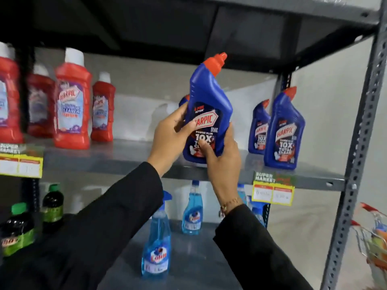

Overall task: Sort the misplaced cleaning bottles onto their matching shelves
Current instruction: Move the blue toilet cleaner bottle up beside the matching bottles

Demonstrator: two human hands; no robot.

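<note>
Setting this blue Harpic bottle (207, 114) down well means we lower it upright onto the bare stretch of the grey shelf (129, 158), label facing out, beside the matching blue bottles (283, 132) at the right and well clear of the red bottles (72, 101) at the left. Right now we hold it just above the shelf, tilted slightly. Our left hand (169, 137) wraps its left side, fingers curled behind; our right hand (224, 158) cups the base, thumb pressed on the label.
</note>
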